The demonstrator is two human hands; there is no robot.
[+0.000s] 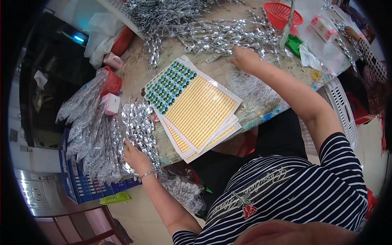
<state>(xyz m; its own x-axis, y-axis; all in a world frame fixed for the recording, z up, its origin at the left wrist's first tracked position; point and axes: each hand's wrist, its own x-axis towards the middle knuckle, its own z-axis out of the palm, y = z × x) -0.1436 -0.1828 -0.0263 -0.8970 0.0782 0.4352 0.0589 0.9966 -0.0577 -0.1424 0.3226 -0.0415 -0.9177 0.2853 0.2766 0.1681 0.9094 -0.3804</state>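
Note:
My left hand (137, 158), with a bracelet at the wrist, is at the near left edge of the table, its fingers curled against a hanging bunch of shiny silver twisted pieces (140, 124). What lies inside its fingers is mostly hidden. Reaching across the table, my right hand (247, 60) has its fingertips drawn together at the near edge of a spread of silver twisted pieces (228, 34). Anything pinched there is too small to make out. Between my hands lie stacked sticker sheets (200, 110), with green-blue round stickers and yellow strips.
Thin white strings (251, 90) lie in a tangle beside the sheets. A red basket (281, 15) and a green tray (293, 44) stand farther back. Plastic-bagged silver pieces (87, 122) hang at the left. Another person's hand (352, 32) works at the far right.

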